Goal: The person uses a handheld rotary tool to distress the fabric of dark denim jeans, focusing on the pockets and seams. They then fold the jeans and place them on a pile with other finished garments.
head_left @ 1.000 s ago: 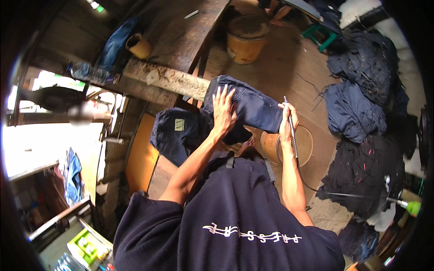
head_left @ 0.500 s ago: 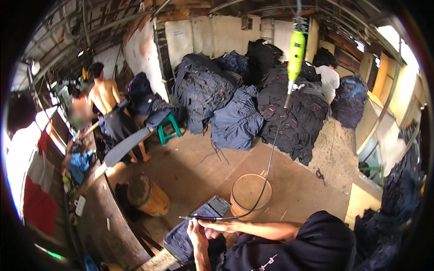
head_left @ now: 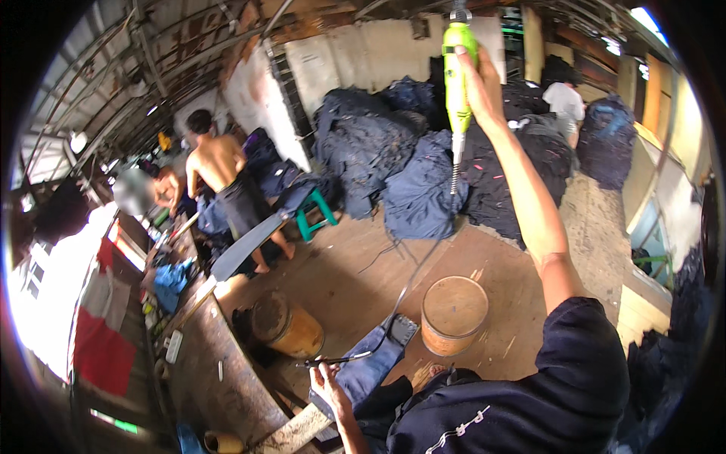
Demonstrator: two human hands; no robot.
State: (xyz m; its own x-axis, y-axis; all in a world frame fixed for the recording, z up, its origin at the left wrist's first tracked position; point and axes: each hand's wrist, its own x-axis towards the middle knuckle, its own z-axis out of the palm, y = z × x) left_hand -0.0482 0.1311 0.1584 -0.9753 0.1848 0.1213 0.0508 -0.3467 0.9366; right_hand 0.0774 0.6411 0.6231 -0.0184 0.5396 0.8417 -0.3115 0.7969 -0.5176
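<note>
A lime-green rotary tool hangs upright from above, and my right hand is raised to it with the fingers closed around its upper body. From its lower end a black flexible shaft curves down to a slim dark handpiece. My left hand grips this handpiece low in front of me, its tip pointing left. Just beside and beneath that hand, blue denim trousers lie along a narrow support. A small dark flat object sits at the far end of the denim.
Two drum-like stools stand on the floor ahead. A long worn bench runs along the left. Big heaps of dark garments fill the back. A shirtless person stands left by a green stool; another in white is far right.
My right hand has left the handpiece and reached up to take hold of the hanging rotary tool. My left hand still has the handpiece. The view has shifted, uncovering more of the denim.
</note>
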